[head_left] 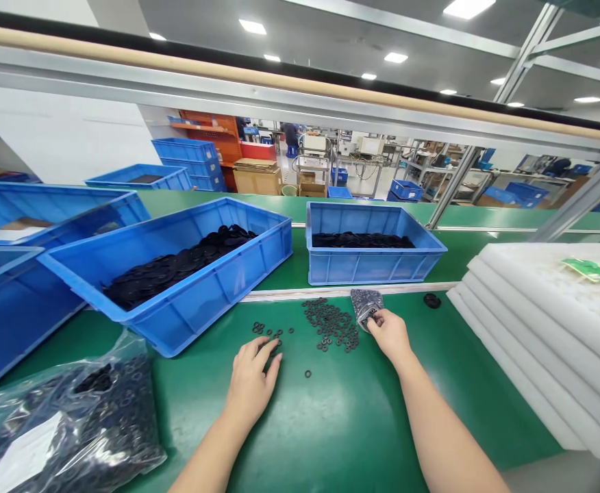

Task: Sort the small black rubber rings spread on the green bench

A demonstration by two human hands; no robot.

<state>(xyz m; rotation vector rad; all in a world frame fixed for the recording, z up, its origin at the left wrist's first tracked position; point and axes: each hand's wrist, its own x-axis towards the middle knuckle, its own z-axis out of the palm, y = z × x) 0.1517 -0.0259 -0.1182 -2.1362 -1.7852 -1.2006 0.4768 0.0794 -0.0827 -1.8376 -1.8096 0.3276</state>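
Black rubber rings (pixel 331 325) lie in a loose heap on the green bench mat (pixel 331 431), between your hands, its long axis angled away from you toward a foil bag (pixel 366 306). Your right hand (pixel 390 335) is nearer, its fingers (pixel 375 320) curled against the bag, seemingly gripping it, though the view is poor. Your left hand (pixel 251 383) lies half open, fingertips (pixel 269 346) beside a few scattered rings (pixel 257 327), holding none visibly.
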